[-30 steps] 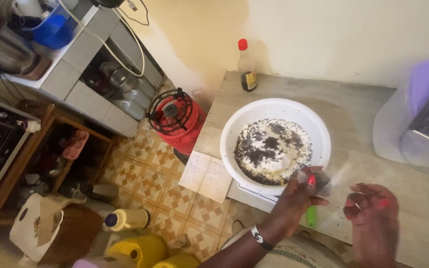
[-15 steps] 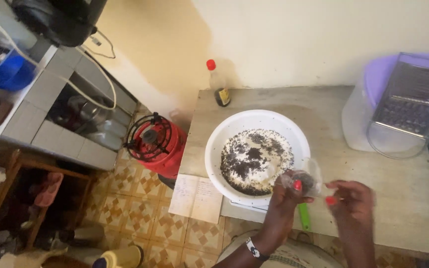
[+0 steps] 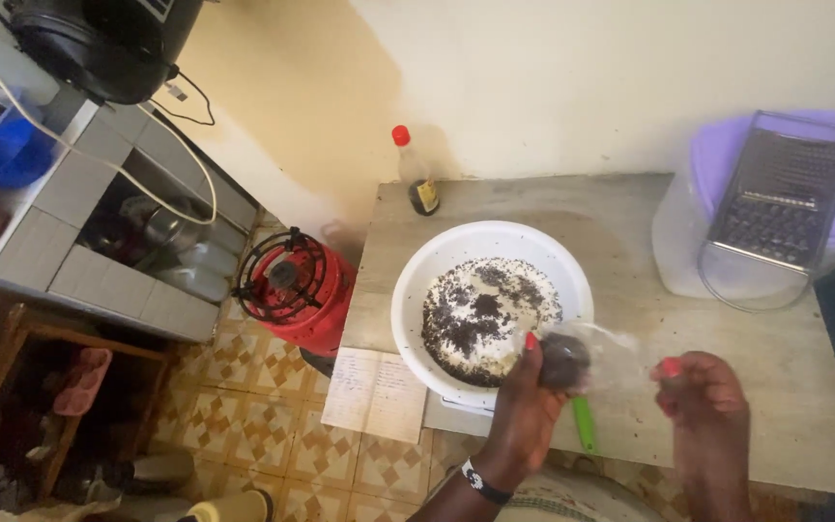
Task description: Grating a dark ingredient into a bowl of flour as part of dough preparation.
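Concrete counter (image 3: 727, 387) bears a white bowl (image 3: 417, 290) just beyond the left hand (image 3: 524, 416) — clamped on a clear bag (image 3: 582, 356) — while the right hand (image 3: 703, 396), beside it, pinches the bag's far end.

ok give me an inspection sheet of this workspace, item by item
surface: bare grey table against the wall
job's things: white bowl holding a pale mound sprinkled with dark bits; small clear bag with dark contents at the bowl's rim
clutter: red-capped bottle, metal grater on a purple-lidded tub, green handle, paper sheets
hands: left hand holds the bag; right hand beside it, pinched loosely
cables: white cord over the tiled counter
surroundings: red gas burner on patterned floor
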